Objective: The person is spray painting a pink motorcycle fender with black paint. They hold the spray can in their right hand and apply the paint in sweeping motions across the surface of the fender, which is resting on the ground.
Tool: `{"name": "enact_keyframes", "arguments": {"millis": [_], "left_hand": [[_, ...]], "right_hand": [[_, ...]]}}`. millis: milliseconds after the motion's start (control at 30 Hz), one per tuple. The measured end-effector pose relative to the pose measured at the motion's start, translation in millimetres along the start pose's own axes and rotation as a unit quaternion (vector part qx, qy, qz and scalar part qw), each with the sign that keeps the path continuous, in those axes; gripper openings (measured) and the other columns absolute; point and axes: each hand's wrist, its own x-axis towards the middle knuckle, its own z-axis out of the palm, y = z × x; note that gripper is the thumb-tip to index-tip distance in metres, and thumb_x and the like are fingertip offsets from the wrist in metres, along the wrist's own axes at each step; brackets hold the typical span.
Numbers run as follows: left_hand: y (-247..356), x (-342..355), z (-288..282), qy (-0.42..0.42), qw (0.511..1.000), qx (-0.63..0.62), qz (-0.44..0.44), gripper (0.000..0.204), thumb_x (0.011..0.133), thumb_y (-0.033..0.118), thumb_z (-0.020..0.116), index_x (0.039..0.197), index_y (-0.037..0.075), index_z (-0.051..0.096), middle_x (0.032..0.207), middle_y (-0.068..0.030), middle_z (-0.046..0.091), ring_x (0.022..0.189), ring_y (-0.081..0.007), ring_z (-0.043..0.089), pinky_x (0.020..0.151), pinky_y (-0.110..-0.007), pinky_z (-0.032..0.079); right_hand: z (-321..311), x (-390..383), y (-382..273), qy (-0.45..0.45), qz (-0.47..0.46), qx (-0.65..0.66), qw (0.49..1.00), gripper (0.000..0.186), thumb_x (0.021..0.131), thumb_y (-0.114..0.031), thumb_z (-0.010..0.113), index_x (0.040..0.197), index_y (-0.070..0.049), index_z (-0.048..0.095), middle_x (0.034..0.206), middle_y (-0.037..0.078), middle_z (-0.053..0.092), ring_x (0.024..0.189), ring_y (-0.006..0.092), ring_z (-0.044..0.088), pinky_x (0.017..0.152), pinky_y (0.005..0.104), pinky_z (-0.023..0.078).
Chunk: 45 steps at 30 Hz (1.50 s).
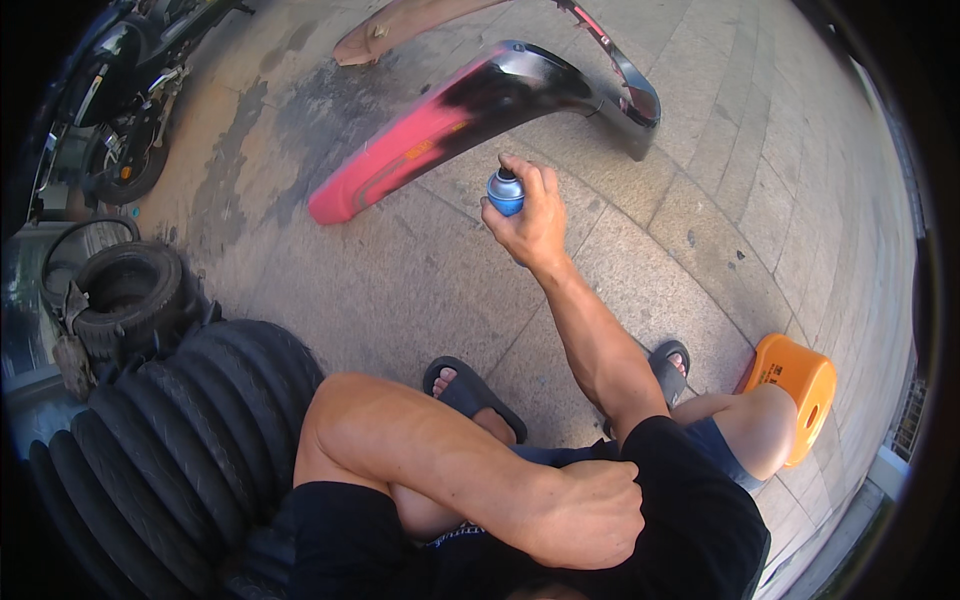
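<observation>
Head camera: I see dark writing (773, 374) on the orange stool (808, 405) and a yellowish mark (418, 150) on the long panel (485, 102). It's pink at one end, black at the other, out on the stone ground (440, 270). The right hand (541, 222) hugs a blue spray can (506, 197) near it; the left hand (590, 515) makes a fist.

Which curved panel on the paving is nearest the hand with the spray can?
The pink-and-black panel, just beyond the right hand and its spray can; the brownish panel lies farther off, at the picture's top edge.
</observation>
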Motion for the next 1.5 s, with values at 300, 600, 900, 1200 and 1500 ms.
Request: {"name": "enact_keyframes", "arguments": {"millis": [300, 600, 900, 1200, 1500], "left_hand": [[4.3, -0.2, 2.4, 0.009, 1.0, 0.011, -0.009, 0.017, 0.077, 0.022, 0.068, 0.069, 0.008, 0.075, 0.068, -0.0053, 0.07, 0.071, -0.0228, 0.064, 0.068, -0.035, 0.044], [5.4, 2.0, -0.1, -0.006, 1.0, 0.006, -0.003, 0.011, 0.073, 0.018, 0.07, 0.072, 0.008, 0.074, 0.069, -0.0077, 0.072, 0.067, -0.0253, 0.07, 0.067, -0.039, 0.048], [7.8, -0.4, -2.3, -0.004, 1.0, 0.014, -0.006, 0.016, 0.075, 0.021, 0.069, 0.069, 0.007, 0.074, 0.068, -0.0056, 0.069, 0.07, -0.0233, 0.063, 0.066, -0.035, 0.043], [5.9, 2.7, -1.6, -0.01, 1.0, 0.015, 0.007, 0.011, 0.074, 0.018, 0.071, 0.073, 0.008, 0.075, 0.071, -0.0076, 0.073, 0.069, -0.0255, 0.071, 0.069, -0.04, 0.05], [5.7, 3.0, -2.6, -0.007, 1.0, 0.013, 0.009, 0.012, 0.075, 0.017, 0.07, 0.074, 0.007, 0.076, 0.072, -0.0093, 0.074, 0.071, -0.0264, 0.072, 0.072, -0.04, 0.053]], "right_hand": [[3.8, -1.5, 2.3, 0.022, 0.012, 0.025, 0.999, 0.062, 0.071, -0.015, 0.083, 0.129, -0.021, 0.062, 0.116, 0.015, 0.061, 0.104, 0.0401, 0.066, 0.085, 0.0492, 0.057], [-4.2, -1.9, 13.0, -0.002, 0.024, -0.008, 1.0, 0.063, 0.071, -0.015, 0.083, 0.131, -0.02, 0.061, 0.119, 0.015, 0.061, 0.105, 0.0395, 0.066, 0.085, 0.0481, 0.058], [-10.2, 6.5, 7.8, 0.041, 0.003, 0.009, 0.999, 0.061, 0.072, -0.013, 0.082, 0.129, -0.02, 0.062, 0.119, 0.014, 0.061, 0.104, 0.0382, 0.066, 0.086, 0.0464, 0.058], [-22.2, 22.5, 0.4, 0.068, -0.027, 0.002, 0.997, 0.062, 0.07, -0.014, 0.083, 0.128, -0.018, 0.062, 0.112, 0.014, 0.063, 0.102, 0.0374, 0.067, 0.085, 0.0459, 0.057], [-27.6, 36.0, -5.4, 0.025, -0.049, -0.023, 0.998, 0.063, 0.071, -0.014, 0.082, 0.131, -0.02, 0.063, 0.115, 0.015, 0.063, 0.103, 0.0379, 0.067, 0.085, 0.0463, 0.058]]}}
